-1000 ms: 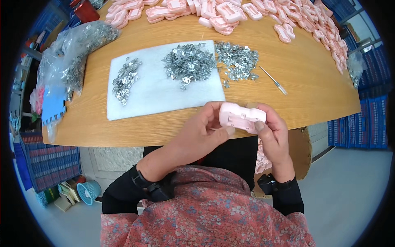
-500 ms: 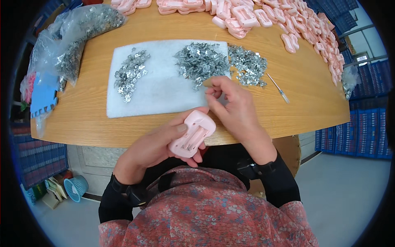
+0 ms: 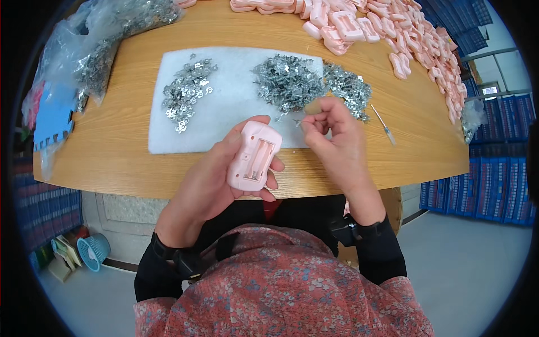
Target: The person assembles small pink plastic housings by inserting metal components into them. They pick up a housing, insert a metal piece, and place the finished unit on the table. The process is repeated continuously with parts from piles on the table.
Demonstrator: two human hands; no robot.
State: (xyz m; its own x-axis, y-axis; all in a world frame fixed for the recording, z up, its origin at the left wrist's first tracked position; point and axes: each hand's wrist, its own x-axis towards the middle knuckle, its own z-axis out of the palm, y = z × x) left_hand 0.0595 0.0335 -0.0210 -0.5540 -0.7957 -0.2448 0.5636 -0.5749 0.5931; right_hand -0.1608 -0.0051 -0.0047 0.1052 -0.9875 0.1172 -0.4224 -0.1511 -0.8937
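At the bottom of the frame, a person in a red floral top with black sleeves leans over a wooden table (image 3: 129, 168). Just above, near the centre, the left hand (image 3: 216, 182) is wrapped around a pink plastic casing (image 3: 254, 156), open compartment facing up, held over the table's near edge. To its right, the right hand (image 3: 334, 137) has thumb and forefinger pinched on a small metal clip (image 3: 296, 120), at the lower edge of a heap of such clips; the piece is too small to make out in detail.

Beyond the hands, a white foam mat (image 3: 224, 112) lies across the middle of the table. It carries a loose scatter of metal clips (image 3: 185, 92) on its left and a denser central pile (image 3: 289, 84) to the right, with a further pile (image 3: 351, 87) spilling off the mat's right edge. A small screwdriver (image 3: 383, 124) lies on the wood at right, near that pile.

Farther off, clear plastic bags of metal parts (image 3: 112, 39) crowd the upper left, and a row of pink casings (image 3: 393, 28) curves along the top and upper right of the table.
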